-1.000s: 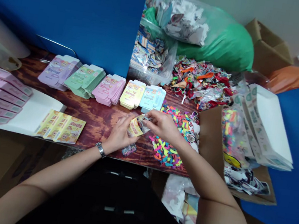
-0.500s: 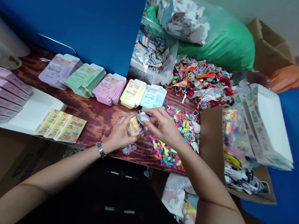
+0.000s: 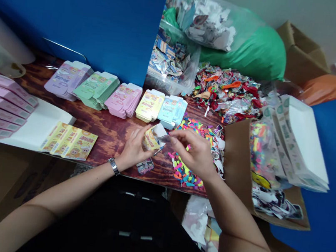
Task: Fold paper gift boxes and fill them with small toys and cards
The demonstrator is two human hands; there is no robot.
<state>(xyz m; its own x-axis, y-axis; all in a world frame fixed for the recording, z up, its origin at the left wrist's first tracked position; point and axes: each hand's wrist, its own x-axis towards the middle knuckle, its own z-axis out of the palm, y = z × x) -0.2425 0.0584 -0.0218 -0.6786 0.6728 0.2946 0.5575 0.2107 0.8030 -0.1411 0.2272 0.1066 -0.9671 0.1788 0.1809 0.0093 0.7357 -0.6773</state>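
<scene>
My left hand (image 3: pixel 134 149) is closed around a small yellow carton (image 3: pixel 150 142), tilted above the table with its open end facing right. At that opening my right hand (image 3: pixel 195 151) pinches a small greyish, see-through piece (image 3: pixel 165 138) between thumb and fingertips; its kind is too small to make out. Part of the piece seems to reach into the carton's mouth. Below the carton a small dark printed packet (image 3: pixel 145 166) lies on the tabletop. Just right of my hands is a spread of colourful small balloons (image 3: pixel 190 175), partly hidden by my right hand.
Flat carton stacks in purple (image 3: pixel 66 79), green (image 3: pixel 96 90), pink (image 3: pixel 123 99), yellow (image 3: pixel 149 105) and blue (image 3: pixel 172 110) line the back. Several filled yellow cartons (image 3: pixel 79 144) stand left, beside pink boxes (image 3: pixel 0 105). A cardboard box (image 3: pixel 235 161) borders the right side.
My right hand has shifted slightly right and down, and the piece has changed position at the carton's mouth. The carton's white inside shows more now. My left hand stays nearly in place.
</scene>
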